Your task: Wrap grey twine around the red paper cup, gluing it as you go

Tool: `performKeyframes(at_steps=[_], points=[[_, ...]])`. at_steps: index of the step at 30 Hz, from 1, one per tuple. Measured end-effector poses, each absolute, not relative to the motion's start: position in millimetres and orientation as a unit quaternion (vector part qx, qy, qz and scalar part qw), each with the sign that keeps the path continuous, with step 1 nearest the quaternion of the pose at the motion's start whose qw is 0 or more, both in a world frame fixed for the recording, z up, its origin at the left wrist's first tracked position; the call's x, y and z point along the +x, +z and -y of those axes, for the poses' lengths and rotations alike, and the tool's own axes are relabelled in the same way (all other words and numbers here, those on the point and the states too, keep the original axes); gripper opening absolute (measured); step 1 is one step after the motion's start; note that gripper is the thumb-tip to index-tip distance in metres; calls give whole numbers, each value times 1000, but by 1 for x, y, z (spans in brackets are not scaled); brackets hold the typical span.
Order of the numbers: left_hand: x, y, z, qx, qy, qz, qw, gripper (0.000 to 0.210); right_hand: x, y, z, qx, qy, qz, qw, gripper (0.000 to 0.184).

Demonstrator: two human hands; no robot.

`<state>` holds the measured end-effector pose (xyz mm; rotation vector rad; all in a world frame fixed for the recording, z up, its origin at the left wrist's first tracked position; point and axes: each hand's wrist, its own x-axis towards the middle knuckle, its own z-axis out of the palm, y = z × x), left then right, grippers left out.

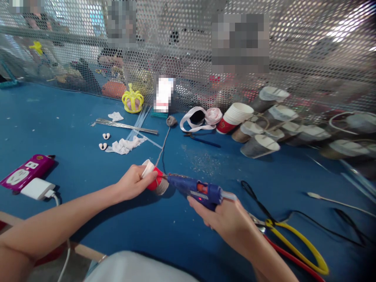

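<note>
My left hand is closed round a red and white paper cup, tilted on its side just above the blue table. Grey cord is wound round the cup's lower end, and a strand runs from it up to a small ball of grey cord. In my right hand is a blue glue gun with a clear glue stick in its back and a small red light lit. Its nozzle meets the side of the cup, close to my left fingertips. Whether glue is coming out cannot be made out.
Several cord-wrapped cups and a stack of paper cups stand at the back right. Pliers with yellow and red handles lie at the right. A purple power strip is at the left; a perforated metal screen closes the back.
</note>
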<state>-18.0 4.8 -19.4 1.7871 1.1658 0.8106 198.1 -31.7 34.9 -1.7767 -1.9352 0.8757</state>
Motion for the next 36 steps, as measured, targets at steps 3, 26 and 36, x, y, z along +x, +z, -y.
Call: performKeyframes(at_steps=[3, 26, 36], points=[[-18, -19, -6, 727, 319, -460, 398, 40, 196, 37, 30, -640, 321, 675, 181, 25], [-17, -15, -4, 739, 313, -455, 387, 40, 189, 45, 36, -677, 340, 626, 184, 24], [-17, -16, -5, 728, 314, -457, 403, 40, 190, 48, 35, -668, 330, 644, 175, 24]])
